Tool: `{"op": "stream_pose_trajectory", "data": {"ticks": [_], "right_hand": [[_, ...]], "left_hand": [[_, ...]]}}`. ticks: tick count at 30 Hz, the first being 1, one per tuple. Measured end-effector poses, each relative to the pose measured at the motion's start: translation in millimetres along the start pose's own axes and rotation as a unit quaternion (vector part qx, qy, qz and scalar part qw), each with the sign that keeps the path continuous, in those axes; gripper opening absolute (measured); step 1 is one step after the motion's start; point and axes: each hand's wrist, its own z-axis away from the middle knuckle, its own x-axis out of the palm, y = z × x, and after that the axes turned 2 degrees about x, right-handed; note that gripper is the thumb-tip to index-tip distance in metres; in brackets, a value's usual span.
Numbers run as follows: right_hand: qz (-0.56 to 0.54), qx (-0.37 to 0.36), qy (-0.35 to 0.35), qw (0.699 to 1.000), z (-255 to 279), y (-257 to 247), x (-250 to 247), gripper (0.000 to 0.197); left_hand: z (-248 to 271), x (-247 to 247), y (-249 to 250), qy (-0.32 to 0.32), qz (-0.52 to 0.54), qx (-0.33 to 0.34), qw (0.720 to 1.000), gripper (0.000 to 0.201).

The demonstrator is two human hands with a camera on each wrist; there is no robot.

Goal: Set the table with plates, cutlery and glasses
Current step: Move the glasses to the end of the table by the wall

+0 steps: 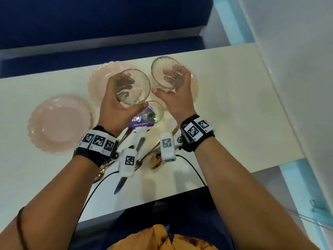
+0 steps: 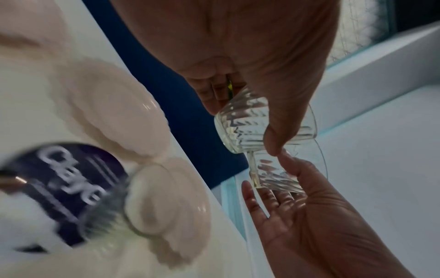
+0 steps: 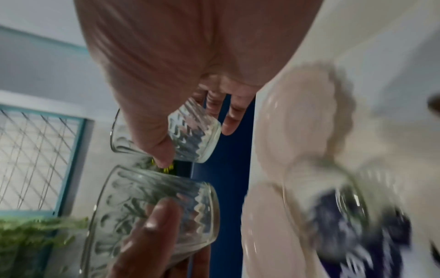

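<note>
— Well, around the hands: cream table [image 1: 225, 98]; pink scalloped plate [image 1: 59, 123] lying left; second pink plate [image 1: 98, 78] farther back, partly hidden behind hands and glasses; third glass [image 1: 156, 111] standing on the table between the wrists, purple label [image 1: 139, 119] showing; cutlery [image 1: 122, 184] strewn nearer the body, half covered by the wrist cameras.

— And in the way?

— Forearms crossing over the cutlery; blue seat [image 1: 90, 24] beyond the far edge; pale wall [image 1: 297, 60] to the right.

— Now the hands?

— Left hand [image 1: 117, 103] raised above the table, fingers curled round a ribbed glass [image 1: 132, 86], thumb on the near side; right hand [image 1: 177, 98] level with it, fingers wrapped behind another glass [image 1: 166, 73], thumb pressed on its near wall.

— Glasses touching?

— Just beside each other; cannot tell about contact; both held clear of the table, tilted, mouths toward the head camera; right glass over the far plate.
</note>
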Motion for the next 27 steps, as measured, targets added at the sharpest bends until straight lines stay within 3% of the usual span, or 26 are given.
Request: {"op": "stream_pose_trajectory", "data": {"ticks": [5, 10, 16, 21, 27], "right_hand": [[0.005, -0.009, 0.12, 0.993, -1.4, -12.8, -135.9, 0.082], [0.017, 0.018, 0.26, 0.965, 17.9, 10.8, -269.1, 0.078], [0.031, 0.078, 0.379, 0.922, 55.0, 60.5, -377.0, 0.074], [0.049, 0.124, 0.434, 0.891, 93.3, 104.0, -429.9, 0.077], [0.07, 0.172, 0.46, 0.868, 122.1, 128.3, -449.2, 0.079]], "left_hand": [[-28.5, 121.0, 43.5, -0.084, 0.037, 0.033, 0.995, 0.075], [-42.1, 273.0, 65.2, -0.176, 0.062, 0.044, 0.982, 0.075], [-26.4, 416.7, 60.4, -0.269, 0.078, 0.028, 0.959, 0.078], [-1.3, 504.5, 48.1, -0.334, 0.041, 0.015, 0.942, 0.077], [22.3, 545.8, 31.6, -0.367, 0.002, 0.007, 0.93, 0.079]]}}
